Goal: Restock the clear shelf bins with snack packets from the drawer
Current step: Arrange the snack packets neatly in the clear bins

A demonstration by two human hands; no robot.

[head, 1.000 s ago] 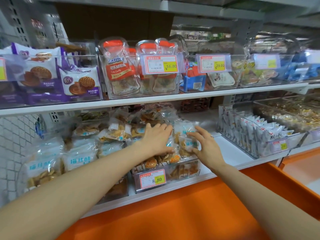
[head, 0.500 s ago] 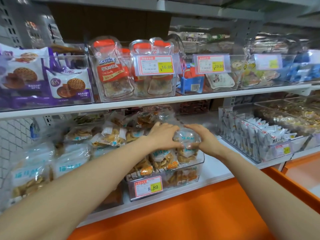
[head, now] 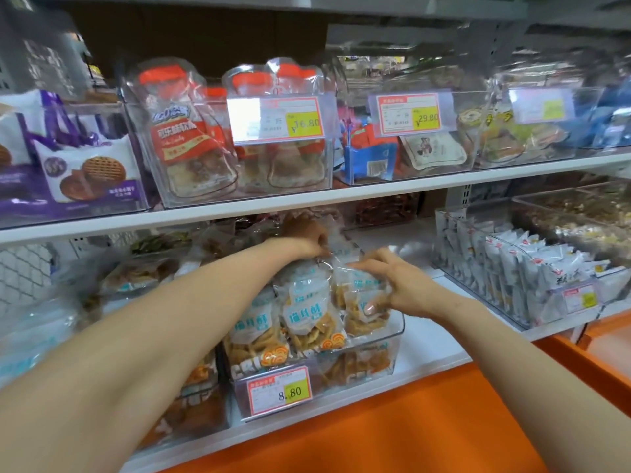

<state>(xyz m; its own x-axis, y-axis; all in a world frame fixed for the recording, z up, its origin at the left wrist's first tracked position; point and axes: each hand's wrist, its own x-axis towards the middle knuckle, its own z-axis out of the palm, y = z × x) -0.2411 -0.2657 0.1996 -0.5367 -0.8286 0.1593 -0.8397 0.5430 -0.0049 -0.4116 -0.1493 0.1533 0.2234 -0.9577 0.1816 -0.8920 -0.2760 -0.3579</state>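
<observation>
Your right hand (head: 399,290) is spread wide, with the thumb and fingertips resting on the right-most of the snack packets (head: 307,312). Just past those fingertips, your left hand (head: 305,238) reaches farther back. Its fingers curl down onto the packet tops, but blur hides whether they pinch one. The packets stand upright in rows directly under both hands, packed inside the clear bin (head: 396,336), whose front wall sits below your right thumb. A price tag (head: 280,390) reading 8.80 hangs on that wall, under your left forearm. The bin stands on the white shelf (head: 430,339), which shows bare beneath your right wrist, and the orange surface (head: 392,425) lies nearer you than both arms. Right of your right hand, apart from it, another bin holds white packets (head: 512,268). Above both hands, on the upper shelf, stand orange-capped bags (head: 191,138)
</observation>
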